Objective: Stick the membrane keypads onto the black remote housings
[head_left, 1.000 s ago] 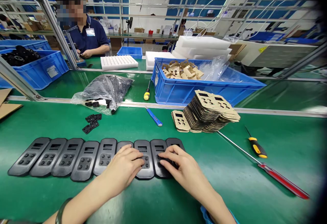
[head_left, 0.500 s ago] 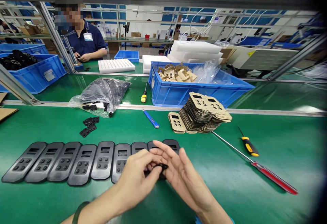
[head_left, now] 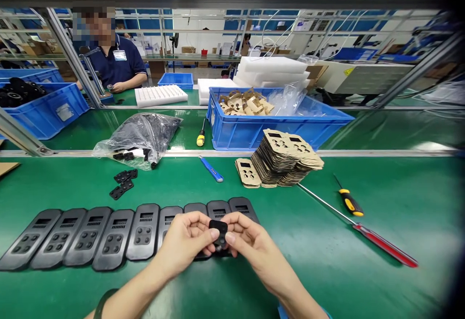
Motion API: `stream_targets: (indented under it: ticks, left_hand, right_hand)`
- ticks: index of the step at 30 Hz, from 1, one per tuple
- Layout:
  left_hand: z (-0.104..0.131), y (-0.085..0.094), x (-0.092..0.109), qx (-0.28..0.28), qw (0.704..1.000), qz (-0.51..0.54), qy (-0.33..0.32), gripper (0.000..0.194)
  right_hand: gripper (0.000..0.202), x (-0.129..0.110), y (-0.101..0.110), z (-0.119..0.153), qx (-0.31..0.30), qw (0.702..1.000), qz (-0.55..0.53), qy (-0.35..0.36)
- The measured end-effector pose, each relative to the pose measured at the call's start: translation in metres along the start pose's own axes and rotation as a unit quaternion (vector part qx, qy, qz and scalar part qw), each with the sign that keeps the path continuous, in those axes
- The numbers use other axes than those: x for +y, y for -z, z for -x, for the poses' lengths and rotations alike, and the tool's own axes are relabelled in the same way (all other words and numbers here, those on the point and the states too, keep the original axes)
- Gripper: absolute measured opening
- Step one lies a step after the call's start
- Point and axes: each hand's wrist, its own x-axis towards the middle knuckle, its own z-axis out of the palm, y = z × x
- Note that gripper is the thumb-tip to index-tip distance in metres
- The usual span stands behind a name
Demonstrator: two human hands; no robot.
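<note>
Between both hands is a small black rubber button pad [head_left: 219,227], pinched at its two sides. My left hand [head_left: 191,236] grips its left edge with thumb and fingers, and my right hand [head_left: 247,239] grips the right edge. Beneath and behind them runs a row of black plastic housings [head_left: 144,231] on the green bench; those at the left carry four-button pads, while my hands partly cover several at the right. A few loose button pads [head_left: 123,183] lie in a small heap behind the row, in front of a clear plastic bag [head_left: 145,132] filled with black parts.
A blue utility knife [head_left: 211,169] and a stack of tan cut-out sheets [head_left: 286,156] lie beyond the row. At right are a yellow-black screwdriver [head_left: 350,202] and a long red-handled screwdriver [head_left: 385,245]. Behind stands a blue bin [head_left: 247,132]; a co-worker [head_left: 121,64] sits across the bench.
My right hand has gone from spread fingers to pinching the button pad together with my left. The pad is now turned upright. The view has shifted slightly.
</note>
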Motion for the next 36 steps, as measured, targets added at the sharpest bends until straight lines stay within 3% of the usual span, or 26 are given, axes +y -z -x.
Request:
stream_targets:
  ticks: [4, 6, 8, 12, 15, 17, 19, 22, 27, 32, 36]
  left_hand:
    - [-0.003, -0.003, -0.002, -0.001, 0.999, -0.048, -0.006, 0.038]
    - [-0.002, -0.001, -0.002, 0.013, 0.993, -0.108, -0.049, 0.035]
    - [-0.001, 0.004, -0.003, 0.025, 0.967, -0.228, -0.114, 0.028]
    - [0.003, 0.015, -0.010, 0.001, 0.841, -0.497, -0.216, 0.034]
    - [0.003, 0.015, -0.017, -0.036, 0.740, -0.621, -0.255, 0.051]
    - [0.003, 0.012, -0.019, -0.059, 0.692, -0.669, -0.265, 0.059]
    - [0.004, 0.009, -0.019, -0.070, 0.663, -0.697, -0.263, 0.063]
    - [0.008, 0.009, -0.017, -0.067, 0.650, -0.708, -0.268, 0.062]
    - [0.017, 0.019, -0.023, -0.071, 0.664, -0.697, -0.263, 0.059]
    - [0.016, 0.027, -0.036, -0.057, 0.675, -0.683, -0.275, 0.065]
    - [0.021, 0.028, -0.035, -0.048, 0.658, -0.693, -0.292, 0.056]
  right_hand:
    - [0.030, -0.001, 0.014, -0.001, 0.048, 0.991, 0.121, 0.040]
    - [0.026, 0.000, 0.028, -0.002, 0.124, 0.958, 0.245, 0.087]
    - [0.025, 0.001, 0.044, -0.003, 0.191, 0.911, 0.351, 0.099]
    - [0.024, 0.005, 0.063, 0.002, 0.191, 0.871, 0.451, 0.038]
    - [0.024, 0.007, 0.065, 0.008, 0.205, 0.825, 0.526, 0.039]
    - [0.022, 0.007, 0.065, 0.011, 0.198, 0.796, 0.568, 0.067]
    - [0.018, 0.009, 0.066, 0.012, 0.156, 0.794, 0.578, 0.105]
    - [0.023, 0.015, 0.070, 0.010, 0.101, 0.806, 0.569, 0.131]
    - [0.021, 0.022, 0.071, 0.006, 0.117, 0.808, 0.559, 0.143]
    - [0.024, 0.019, 0.068, 0.005, 0.087, 0.798, 0.574, 0.165]
    - [0.025, 0.015, 0.068, 0.009, 0.081, 0.789, 0.590, 0.152]
